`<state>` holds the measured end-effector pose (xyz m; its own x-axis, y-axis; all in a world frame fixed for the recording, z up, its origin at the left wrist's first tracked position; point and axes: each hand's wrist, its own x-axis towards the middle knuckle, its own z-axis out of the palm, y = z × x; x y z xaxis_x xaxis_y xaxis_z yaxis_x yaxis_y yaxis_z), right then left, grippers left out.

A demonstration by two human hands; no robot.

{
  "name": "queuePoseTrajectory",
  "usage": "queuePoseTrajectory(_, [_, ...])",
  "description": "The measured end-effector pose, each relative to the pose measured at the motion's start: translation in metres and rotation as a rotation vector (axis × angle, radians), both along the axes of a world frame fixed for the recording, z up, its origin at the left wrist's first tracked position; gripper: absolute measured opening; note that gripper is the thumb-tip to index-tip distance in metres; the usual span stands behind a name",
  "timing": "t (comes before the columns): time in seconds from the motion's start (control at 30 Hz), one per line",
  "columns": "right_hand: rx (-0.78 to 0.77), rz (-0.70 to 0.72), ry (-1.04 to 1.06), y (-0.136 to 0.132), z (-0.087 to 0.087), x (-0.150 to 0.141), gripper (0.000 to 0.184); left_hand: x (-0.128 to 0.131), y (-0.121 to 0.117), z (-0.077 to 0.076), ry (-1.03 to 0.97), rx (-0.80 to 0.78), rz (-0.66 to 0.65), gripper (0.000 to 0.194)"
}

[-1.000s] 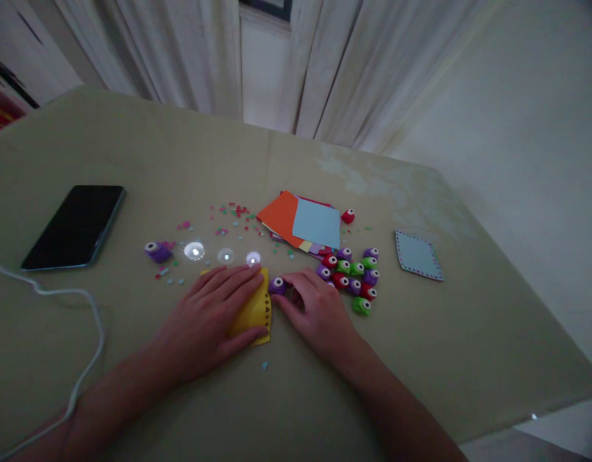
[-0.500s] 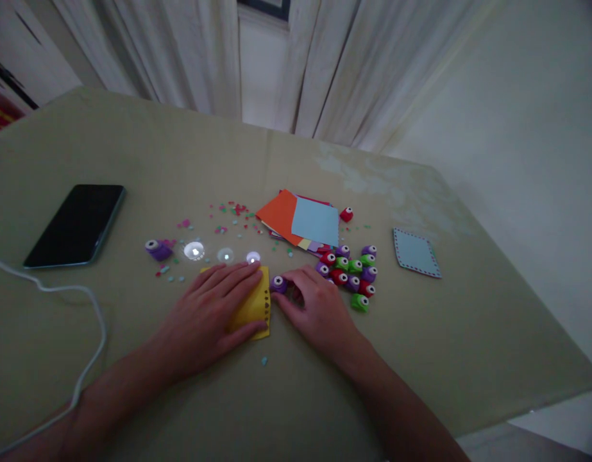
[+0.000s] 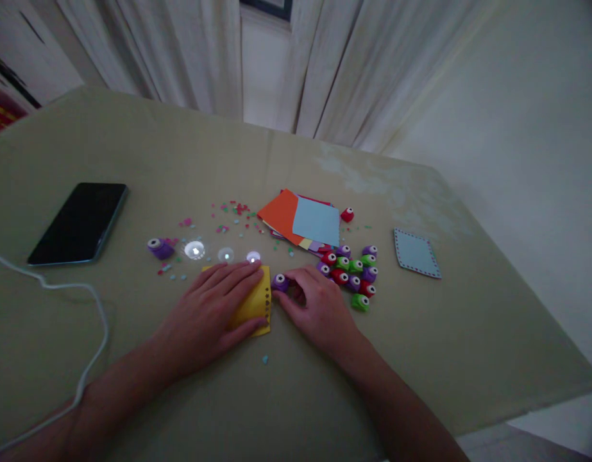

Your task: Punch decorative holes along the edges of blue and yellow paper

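Observation:
My left hand (image 3: pixel 223 305) lies flat with fingers stretched over a yellow sheet of paper (image 3: pixel 250 311), pressing it to the table. Small punched shapes, a star and hearts among them, run down the sheet's right edge. Just right of that edge, a purple paper punch (image 3: pixel 279 282) with a star on its round white top sits in the fingers of my right hand (image 3: pixel 315 301). Part of the punch is hidden by those fingers. Several red, green and purple punches (image 3: pixel 355 265) stand grouped beyond my right hand.
A stack of coloured papers (image 3: pixel 316 220) lies behind the punches, with a red punch (image 3: pixel 347 215) beside it. A blue card (image 3: pixel 417 253) with a punched border is at right. Confetti (image 3: pixel 238 208), another purple punch (image 3: pixel 161 248), a phone (image 3: pixel 79 223) and a white cable (image 3: pixel 96 301) lie leftward.
Almost nothing differs. The view has shifted very slightly; both hands, the yellow paper and the purple punch keep their places relative to each other.

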<state>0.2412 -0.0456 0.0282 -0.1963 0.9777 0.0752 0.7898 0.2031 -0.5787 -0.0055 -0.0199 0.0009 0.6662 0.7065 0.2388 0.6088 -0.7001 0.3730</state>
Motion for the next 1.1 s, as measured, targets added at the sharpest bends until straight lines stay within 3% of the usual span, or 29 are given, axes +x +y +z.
queuePoseTrajectory(0.33, [0.004,0.003,0.030,-0.0007,0.0003,0.0008,0.020,0.0007,-0.0001,0.0013,-0.013,0.004,-0.003,0.066])
queuePoseTrajectory(0.57, [-0.060,0.102,0.116,0.0020,0.0068,0.0043,0.021,-0.0003,-0.0001,-0.0009,0.021,0.013,-0.015,0.070])
queuePoseTrajectory(0.87, [-0.108,0.049,0.259,0.0021,0.0061,0.0017,0.023,-0.0017,-0.0013,-0.0030,0.058,0.029,-0.039,0.079])
queuePoseTrajectory(1.1, [-0.095,0.090,0.216,0.0026,0.0065,0.0008,0.022,-0.0009,-0.0020,-0.0047,0.061,0.022,-0.018,0.079])
